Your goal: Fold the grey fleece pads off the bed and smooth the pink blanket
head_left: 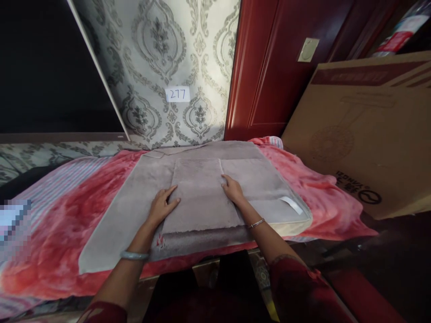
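Note:
A folded grey plush cloth [198, 197] lies on top of a larger, paler grey fabric piece [117, 215] spread flat. It forms a narrow rectangle in the middle, and a small red mark shows near its front left corner. My left hand [162, 205] rests along the left edge of the folded cloth, with thumb and index finger spread. At the right edge my right hand [232, 188] touches the cloth, index finger stretched out and the other fingers partly bent. Neither hand grips anything. A white label [291, 205] sticks out on the right part of the grey fabric.
Beneath the grey fabric is a pink-red plush blanket [323, 197] over a striped sheet [70, 179]. A large cardboard box [367, 130] stands at the right, beside a red door panel [269, 58]. A dark screen [54, 67] is at the back left.

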Demonstrator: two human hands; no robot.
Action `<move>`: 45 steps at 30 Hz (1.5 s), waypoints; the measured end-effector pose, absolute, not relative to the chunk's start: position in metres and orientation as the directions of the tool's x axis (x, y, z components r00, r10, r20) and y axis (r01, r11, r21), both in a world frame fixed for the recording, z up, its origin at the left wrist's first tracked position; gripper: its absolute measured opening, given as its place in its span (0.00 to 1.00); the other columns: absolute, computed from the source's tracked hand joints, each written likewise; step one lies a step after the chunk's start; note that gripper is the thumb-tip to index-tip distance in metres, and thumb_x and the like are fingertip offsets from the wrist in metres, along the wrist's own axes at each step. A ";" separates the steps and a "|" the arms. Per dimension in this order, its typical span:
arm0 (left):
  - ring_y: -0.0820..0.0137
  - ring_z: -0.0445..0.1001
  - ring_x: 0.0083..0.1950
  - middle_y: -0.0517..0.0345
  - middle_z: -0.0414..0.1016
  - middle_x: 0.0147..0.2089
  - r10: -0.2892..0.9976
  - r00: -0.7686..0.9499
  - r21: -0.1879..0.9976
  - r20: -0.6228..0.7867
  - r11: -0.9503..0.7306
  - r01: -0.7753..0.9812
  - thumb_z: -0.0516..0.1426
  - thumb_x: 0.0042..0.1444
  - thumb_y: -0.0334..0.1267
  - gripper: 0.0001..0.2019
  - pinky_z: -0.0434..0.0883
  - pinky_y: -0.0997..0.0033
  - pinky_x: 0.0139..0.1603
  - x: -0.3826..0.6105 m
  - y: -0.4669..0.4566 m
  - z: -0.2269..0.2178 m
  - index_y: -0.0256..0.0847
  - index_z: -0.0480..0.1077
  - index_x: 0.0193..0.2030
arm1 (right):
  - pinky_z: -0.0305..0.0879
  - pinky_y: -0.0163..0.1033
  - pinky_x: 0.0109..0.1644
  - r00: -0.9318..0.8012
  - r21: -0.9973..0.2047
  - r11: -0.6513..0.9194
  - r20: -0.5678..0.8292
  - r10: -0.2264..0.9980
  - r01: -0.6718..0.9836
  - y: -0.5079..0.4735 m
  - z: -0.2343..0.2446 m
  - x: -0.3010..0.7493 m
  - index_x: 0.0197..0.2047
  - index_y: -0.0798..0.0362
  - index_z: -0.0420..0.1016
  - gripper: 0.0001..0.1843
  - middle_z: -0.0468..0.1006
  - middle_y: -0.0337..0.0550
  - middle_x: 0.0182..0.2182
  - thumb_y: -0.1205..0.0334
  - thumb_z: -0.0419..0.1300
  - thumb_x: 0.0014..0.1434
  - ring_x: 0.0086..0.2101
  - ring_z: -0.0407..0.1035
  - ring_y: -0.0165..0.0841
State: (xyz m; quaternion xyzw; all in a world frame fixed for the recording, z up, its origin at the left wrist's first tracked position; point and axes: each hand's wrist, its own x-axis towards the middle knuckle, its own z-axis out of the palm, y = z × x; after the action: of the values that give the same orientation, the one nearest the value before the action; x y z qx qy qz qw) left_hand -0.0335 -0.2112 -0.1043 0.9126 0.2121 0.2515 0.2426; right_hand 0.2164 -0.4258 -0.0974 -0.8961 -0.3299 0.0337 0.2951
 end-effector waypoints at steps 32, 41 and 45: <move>0.42 0.48 0.77 0.37 0.52 0.77 0.506 0.843 0.057 0.183 -0.861 0.505 0.50 0.66 0.54 0.32 0.47 0.33 0.72 0.075 -0.244 -0.079 0.43 0.58 0.74 | 0.38 0.59 0.73 0.562 -0.258 -0.523 0.108 0.820 0.812 -0.329 -0.075 0.230 0.75 0.47 0.55 0.33 0.48 0.47 0.75 0.46 0.46 0.72 0.72 0.40 0.48; 0.51 0.48 0.78 0.44 0.51 0.78 0.438 0.893 0.117 0.102 -0.897 0.427 0.45 0.70 0.48 0.29 0.47 0.38 0.75 0.090 -0.223 -0.048 0.41 0.57 0.74 | 0.37 0.59 0.72 0.548 -0.241 -0.514 0.102 0.831 0.824 -0.329 -0.080 0.233 0.76 0.47 0.53 0.33 0.47 0.48 0.75 0.45 0.42 0.73 0.72 0.40 0.48; 0.59 0.46 0.79 0.46 0.51 0.78 0.264 0.960 0.116 0.091 -0.961 0.253 0.41 0.71 0.44 0.29 0.43 0.43 0.77 0.123 -0.192 -0.038 0.40 0.54 0.75 | 0.38 0.60 0.72 0.549 -0.236 -0.513 0.119 0.828 0.825 -0.330 -0.080 0.232 0.76 0.48 0.53 0.33 0.48 0.48 0.75 0.46 0.42 0.73 0.72 0.41 0.50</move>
State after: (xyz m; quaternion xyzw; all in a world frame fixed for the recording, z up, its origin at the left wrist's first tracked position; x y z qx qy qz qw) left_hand 0.1231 -0.1923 -0.0385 0.9887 0.1305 0.0528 0.0518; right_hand 0.2325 -0.3298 -0.0798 -0.8698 -0.4751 0.0046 0.1331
